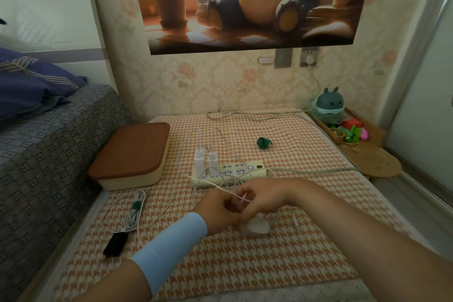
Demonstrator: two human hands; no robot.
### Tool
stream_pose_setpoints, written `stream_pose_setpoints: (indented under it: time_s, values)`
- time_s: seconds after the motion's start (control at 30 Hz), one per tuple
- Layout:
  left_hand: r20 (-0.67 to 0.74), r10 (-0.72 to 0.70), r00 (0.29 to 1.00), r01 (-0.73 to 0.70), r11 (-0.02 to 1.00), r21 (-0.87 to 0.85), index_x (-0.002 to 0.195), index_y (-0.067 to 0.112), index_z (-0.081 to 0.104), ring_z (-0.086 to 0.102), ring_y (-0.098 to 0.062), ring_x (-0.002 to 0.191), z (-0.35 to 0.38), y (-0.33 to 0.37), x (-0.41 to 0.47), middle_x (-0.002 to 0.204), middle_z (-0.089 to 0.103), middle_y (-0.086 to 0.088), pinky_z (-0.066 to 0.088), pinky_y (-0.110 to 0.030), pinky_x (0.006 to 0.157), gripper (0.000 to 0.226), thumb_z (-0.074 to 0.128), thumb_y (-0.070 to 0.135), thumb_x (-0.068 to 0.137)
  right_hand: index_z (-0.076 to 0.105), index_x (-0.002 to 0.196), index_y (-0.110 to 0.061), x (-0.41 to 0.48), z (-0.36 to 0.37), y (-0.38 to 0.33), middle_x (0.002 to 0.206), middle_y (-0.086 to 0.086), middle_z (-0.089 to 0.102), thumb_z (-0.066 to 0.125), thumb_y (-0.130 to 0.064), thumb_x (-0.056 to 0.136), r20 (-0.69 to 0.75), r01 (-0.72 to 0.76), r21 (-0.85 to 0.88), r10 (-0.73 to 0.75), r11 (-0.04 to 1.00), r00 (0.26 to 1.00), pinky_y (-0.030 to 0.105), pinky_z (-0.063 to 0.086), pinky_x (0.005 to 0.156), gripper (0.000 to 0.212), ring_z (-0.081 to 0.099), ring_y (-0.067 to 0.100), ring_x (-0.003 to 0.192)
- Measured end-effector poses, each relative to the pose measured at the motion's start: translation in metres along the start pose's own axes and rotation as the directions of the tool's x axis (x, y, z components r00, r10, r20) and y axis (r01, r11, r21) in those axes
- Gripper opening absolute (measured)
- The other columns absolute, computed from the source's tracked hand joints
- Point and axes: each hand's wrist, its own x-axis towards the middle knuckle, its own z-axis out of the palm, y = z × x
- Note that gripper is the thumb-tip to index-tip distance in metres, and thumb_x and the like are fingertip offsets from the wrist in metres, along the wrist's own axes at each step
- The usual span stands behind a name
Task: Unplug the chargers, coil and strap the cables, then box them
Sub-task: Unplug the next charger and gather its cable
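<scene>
Near the view's centre, the left hand (220, 208) and right hand (264, 197) meet, each grip narrow and pinching the thin white cable (241, 197), with its white charger (256, 227) just beneath at 6 o'clock. The cable looks light, limp and springy, so pinch the loops where they cross. The green strap (263, 142) lies at 1 o'clock.

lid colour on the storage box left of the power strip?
Reddish-brown lid on a cream rectangular box, clearest in the head view.
</scene>
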Motion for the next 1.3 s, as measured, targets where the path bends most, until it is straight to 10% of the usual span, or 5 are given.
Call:
stream_pose_setpoints:
  time_s: [0.13,0.3,0.53,0.7,1.3]
  values:
    - [0.125,-0.11,0.986,0.117,0.992,-0.056,0.099,0.022,0.069,0.067,-0.014,0.087,-0.015,-0.005,-0.004,0.099,0.07,0.003,0.06,-0.031,0.077,0.033,0.082,0.013,0.07,0.066,0.116,-0.031,0.012,0.014,-0.003,0.11,-0.008,0.069,0.085,-0.041,0.076,-0.032,0.043,-0.134,-0.048,0.99,0.998,0.043,0.056,0.094,0.045,0.066,0.015,0.101]
    - [0.415,-0.296,0.86,0.099,0.896,0.433,0.097,0.017,0.073,0.074,-0.016,0.078,-0.046,0.005,-0.025,0.092,0.074,0.004,0.056,-0.023,0.072,0.033,0.072,0.047,0.083,0.067,0.129,-0.023,0.019,0.036,-0.018,0.105,-0.012,0.066,0.08,-0.039,0.085,0.054,0.043,-0.21,-0.032,0.977,0.998,0.037,0.054,0.095,0.049,0.065,0.015,0.103]
    - [0.012,0.119,0.993,-0.109,0.855,0.507,0.073,0.025,0.052,0.055,-0.017,0.07,-0.049,0.007,-0.038,0.07,0.056,0.007,0.049,-0.032,0.062,0.019,0.063,0.039,0.078,0.076,0.099,-0.023,0.024,0.061,-0.045,0.102,-0.006,0.069,0.084,-0.055,0.072,0.164,-0.004,-0.477,0.093,0.879,0.982,0.039,0.056,0.081,0.042,0.065,0.018,0.093]
    - [0.303,-0.098,0.948,-0.074,0.858,0.509,0.119,0.022,0.056,0.059,-0.023,0.102,-0.034,-0.01,-0.039,0.117,0.06,0.0,0.052,-0.041,0.089,0.05,0.069,0.052,0.081,0.073,0.109,-0.015,0.027,0.066,-0.044,0.098,0.003,0.064,0.078,-0.04,0.085,0.121,0.014,-0.641,0.083,0.768,0.989,0.039,0.056,0.079,0.036,0.061,0.023,0.085]
    - [0.163,0.012,0.987,-0.072,0.926,0.371,0.091,0.033,0.074,0.058,-0.016,0.076,-0.091,0.026,-0.009,0.079,0.063,0.008,0.047,-0.033,0.073,0.029,0.048,0.039,0.101,0.072,0.115,-0.019,-0.014,-0.004,-0.028,0.102,0.003,0.078,0.046,-0.02,0.106,-0.055,0.12,0.297,-0.109,0.947,0.993,0.032,0.051,0.088,0.027,0.07,0.011,0.095]
